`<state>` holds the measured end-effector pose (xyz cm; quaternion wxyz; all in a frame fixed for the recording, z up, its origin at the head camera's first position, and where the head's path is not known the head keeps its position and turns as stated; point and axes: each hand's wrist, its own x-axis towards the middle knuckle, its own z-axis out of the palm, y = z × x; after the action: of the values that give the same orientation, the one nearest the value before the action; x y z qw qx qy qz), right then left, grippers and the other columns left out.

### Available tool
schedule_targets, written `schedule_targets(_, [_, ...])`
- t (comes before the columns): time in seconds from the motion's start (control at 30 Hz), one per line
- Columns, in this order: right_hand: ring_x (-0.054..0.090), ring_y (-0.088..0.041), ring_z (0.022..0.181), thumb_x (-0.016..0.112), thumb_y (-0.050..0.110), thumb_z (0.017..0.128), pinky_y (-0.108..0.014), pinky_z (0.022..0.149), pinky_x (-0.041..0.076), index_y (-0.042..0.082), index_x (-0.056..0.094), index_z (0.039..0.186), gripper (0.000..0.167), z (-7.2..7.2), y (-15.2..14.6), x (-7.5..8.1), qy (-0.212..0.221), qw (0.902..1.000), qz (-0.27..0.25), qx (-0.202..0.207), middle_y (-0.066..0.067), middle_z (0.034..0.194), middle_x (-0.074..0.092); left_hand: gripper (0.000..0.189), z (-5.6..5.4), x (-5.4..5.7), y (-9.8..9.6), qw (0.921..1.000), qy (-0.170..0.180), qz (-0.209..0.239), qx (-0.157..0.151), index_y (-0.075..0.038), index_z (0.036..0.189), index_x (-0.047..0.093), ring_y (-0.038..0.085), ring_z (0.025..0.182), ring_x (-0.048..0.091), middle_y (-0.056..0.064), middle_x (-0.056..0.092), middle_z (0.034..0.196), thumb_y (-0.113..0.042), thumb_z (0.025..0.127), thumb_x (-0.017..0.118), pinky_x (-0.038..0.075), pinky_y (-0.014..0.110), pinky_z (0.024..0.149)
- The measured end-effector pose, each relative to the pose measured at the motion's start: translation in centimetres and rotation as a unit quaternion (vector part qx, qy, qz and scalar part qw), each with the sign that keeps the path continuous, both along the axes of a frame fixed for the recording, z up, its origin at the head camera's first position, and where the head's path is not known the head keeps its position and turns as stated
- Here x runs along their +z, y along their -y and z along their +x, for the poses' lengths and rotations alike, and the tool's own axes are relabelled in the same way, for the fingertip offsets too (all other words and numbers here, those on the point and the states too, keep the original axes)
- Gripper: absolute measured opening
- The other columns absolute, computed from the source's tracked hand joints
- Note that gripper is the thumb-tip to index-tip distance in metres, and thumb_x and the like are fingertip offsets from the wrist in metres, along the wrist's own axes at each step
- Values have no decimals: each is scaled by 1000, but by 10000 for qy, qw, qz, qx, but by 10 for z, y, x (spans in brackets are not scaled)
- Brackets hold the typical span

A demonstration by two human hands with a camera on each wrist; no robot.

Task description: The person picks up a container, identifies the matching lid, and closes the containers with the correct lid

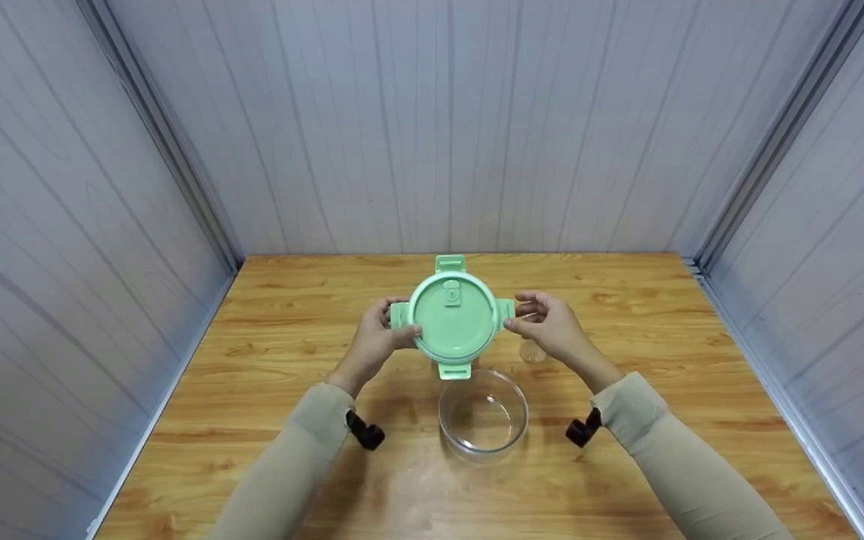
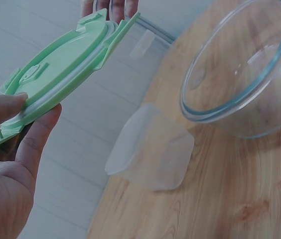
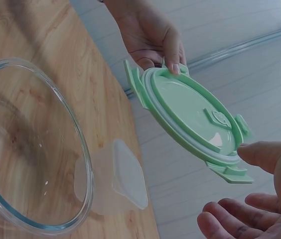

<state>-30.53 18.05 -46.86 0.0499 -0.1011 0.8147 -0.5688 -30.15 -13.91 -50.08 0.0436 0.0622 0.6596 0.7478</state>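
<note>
A round green lid with a flap on each of its four sides is held up above the table, its top face towards the head camera. My left hand pinches its left edge, thumb on top and fingers beneath. At the opposite flap, my right hand has its thumb at the lid's edge; the right wrist view shows its other fingers spread below, apart from the lid. Just nearer than the lid, a clear glass bowl stands uncovered on the table.
A translucent plastic container stands on the wooden table beside the bowl; the lid mostly hides it in the head view. A small clear object shows near my right hand. Panelled walls enclose the back and sides.
</note>
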Motion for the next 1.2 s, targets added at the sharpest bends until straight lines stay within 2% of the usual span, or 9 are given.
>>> schedule_targets(0.17, [72,-19,102,79,14,100,-27,84,64,-7,54,151,60,0,3,-1,49,9999,-38,88,-27,129,72,54,1,1,-7,9999,-43,26,-102,7,144,53,22,99,77,21,70,124,13,94,71,69,37,82])
schedule_targets(0.33, [73,-14,89,78,12,100,-29,76,65,-9,54,150,59,-1,6,-2,31,9998,-114,150,-25,120,75,51,3,1,-12,9999,-50,16,-139,5,140,56,21,99,76,18,70,120,13,93,73,69,37,81])
schedule_targets(0.57, [75,-13,75,72,4,103,-27,68,66,-11,60,143,45,1,7,-4,34,9993,-290,252,-27,111,76,52,4,-1,-17,9996,-161,-19,-243,5,141,55,22,99,76,17,70,118,12,93,74,69,39,80])
schedule_targets(0.77, [74,-13,75,69,0,103,-29,68,66,-12,65,137,36,1,6,-7,24,9991,-324,289,-26,110,76,55,4,-2,-17,9994,-154,-105,-301,4,143,56,23,102,75,18,70,123,11,93,76,69,40,81])
schedule_targets(0.9, [74,-14,76,70,-1,102,-30,69,67,-12,67,133,32,3,5,-9,-48,9987,-396,317,-25,109,76,54,5,-2,-16,9989,-137,-163,-412,5,143,59,23,98,76,16,69,118,12,92,76,69,40,81])
schedule_targets(1.07, [74,-15,78,70,-4,101,-27,70,66,-14,66,127,28,7,4,-11,-251,9982,-445,315,-26,109,75,43,5,-3,-14,9978,-203,-286,-569,7,134,65,19,93,76,9,69,108,10,92,76,69,38,83])
schedule_targets(1.2, [73,-12,79,70,-7,100,-28,72,67,-15,66,122,24,10,3,-10,-600,9964,-453,380,-28,110,74,35,6,-4,-13,9969,-300,-363,-626,7,126,67,17,94,75,5,72,104,8,92,77,68,37,87])
